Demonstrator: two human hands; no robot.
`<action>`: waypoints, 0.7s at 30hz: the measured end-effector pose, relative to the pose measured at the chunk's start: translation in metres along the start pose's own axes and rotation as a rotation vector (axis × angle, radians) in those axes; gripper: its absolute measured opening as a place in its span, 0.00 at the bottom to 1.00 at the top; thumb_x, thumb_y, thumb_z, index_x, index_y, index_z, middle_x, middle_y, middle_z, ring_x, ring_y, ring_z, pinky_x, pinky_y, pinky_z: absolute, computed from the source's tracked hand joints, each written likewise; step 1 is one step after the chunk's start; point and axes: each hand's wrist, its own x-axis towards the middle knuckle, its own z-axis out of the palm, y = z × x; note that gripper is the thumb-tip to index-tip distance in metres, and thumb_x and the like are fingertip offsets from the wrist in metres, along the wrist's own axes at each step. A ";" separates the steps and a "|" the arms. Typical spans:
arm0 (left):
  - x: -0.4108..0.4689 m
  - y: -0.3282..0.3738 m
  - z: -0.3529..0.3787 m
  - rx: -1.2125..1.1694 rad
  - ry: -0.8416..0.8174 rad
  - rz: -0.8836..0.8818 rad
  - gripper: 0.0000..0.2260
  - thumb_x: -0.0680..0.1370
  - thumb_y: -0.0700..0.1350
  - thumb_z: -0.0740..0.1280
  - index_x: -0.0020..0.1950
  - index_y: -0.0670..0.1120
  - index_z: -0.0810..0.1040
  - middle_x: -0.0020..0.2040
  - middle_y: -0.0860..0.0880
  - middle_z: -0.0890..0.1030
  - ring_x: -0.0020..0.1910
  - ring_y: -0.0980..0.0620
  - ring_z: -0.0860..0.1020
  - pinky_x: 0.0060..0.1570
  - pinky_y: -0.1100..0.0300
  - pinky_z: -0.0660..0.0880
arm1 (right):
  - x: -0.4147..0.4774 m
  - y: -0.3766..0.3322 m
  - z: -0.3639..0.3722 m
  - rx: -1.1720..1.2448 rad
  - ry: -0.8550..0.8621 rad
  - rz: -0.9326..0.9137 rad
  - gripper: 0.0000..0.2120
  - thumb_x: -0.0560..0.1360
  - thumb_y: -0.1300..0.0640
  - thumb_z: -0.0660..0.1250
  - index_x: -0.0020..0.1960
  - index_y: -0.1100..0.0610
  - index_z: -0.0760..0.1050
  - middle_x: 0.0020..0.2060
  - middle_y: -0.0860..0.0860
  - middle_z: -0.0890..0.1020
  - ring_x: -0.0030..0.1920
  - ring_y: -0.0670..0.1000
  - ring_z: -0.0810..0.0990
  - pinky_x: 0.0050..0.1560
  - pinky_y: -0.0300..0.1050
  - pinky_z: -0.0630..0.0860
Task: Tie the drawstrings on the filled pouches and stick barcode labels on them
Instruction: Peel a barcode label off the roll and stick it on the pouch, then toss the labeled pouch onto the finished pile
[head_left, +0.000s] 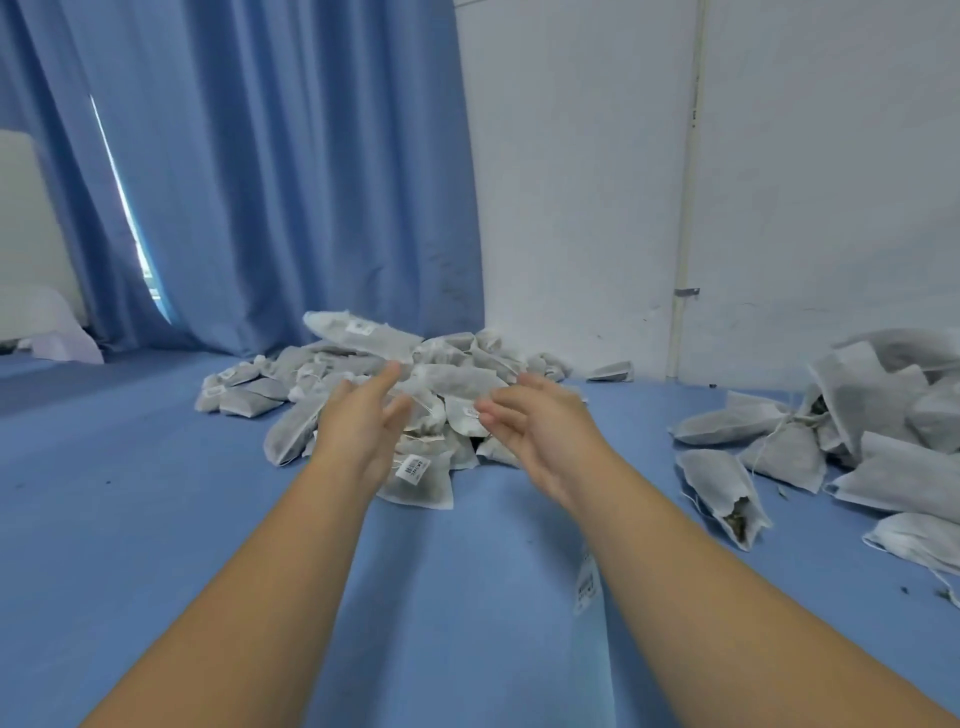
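Note:
A heap of tied, labelled white pouches (374, 374) lies at the far middle of the blue table (156, 493). One labelled pouch (361, 332) is in the air above the heap, touching neither hand. My left hand (363, 421) and my right hand (530, 421) are stretched out in front of the heap, palms facing each other, fingers straight and holding nothing. A second heap of untied filled pouches (852, 441) lies at the right; one open pouch (727, 493) shows dark filling. A strip of barcode labels (586, 579) lies under my right forearm.
Blue curtains (260, 171) hang behind the table on the left, and a white wall (779, 182) with a pipe stands at the right. A white object (47, 322) sits at the far left. Small dark crumbs dot the cloth.

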 end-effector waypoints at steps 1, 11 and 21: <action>0.004 -0.001 -0.003 0.021 0.003 -0.043 0.24 0.79 0.41 0.68 0.73 0.40 0.67 0.68 0.43 0.73 0.49 0.48 0.80 0.52 0.58 0.79 | 0.000 0.003 -0.007 -0.029 0.010 0.012 0.20 0.76 0.69 0.65 0.67 0.64 0.68 0.49 0.58 0.79 0.51 0.57 0.83 0.53 0.46 0.80; -0.031 -0.047 0.004 0.239 -0.044 -0.243 0.04 0.78 0.42 0.67 0.52 0.45 0.79 0.39 0.50 0.78 0.33 0.52 0.77 0.34 0.60 0.70 | -0.026 0.011 -0.085 -0.167 0.150 0.038 0.05 0.77 0.64 0.64 0.49 0.63 0.78 0.39 0.58 0.81 0.33 0.54 0.83 0.35 0.44 0.79; -0.098 -0.086 0.101 0.305 -0.344 -0.296 0.02 0.78 0.43 0.68 0.48 0.46 0.80 0.39 0.50 0.78 0.29 0.54 0.76 0.31 0.62 0.70 | -0.087 -0.023 -0.133 -0.232 0.128 0.021 0.05 0.76 0.65 0.64 0.46 0.63 0.79 0.31 0.55 0.80 0.29 0.53 0.79 0.30 0.41 0.76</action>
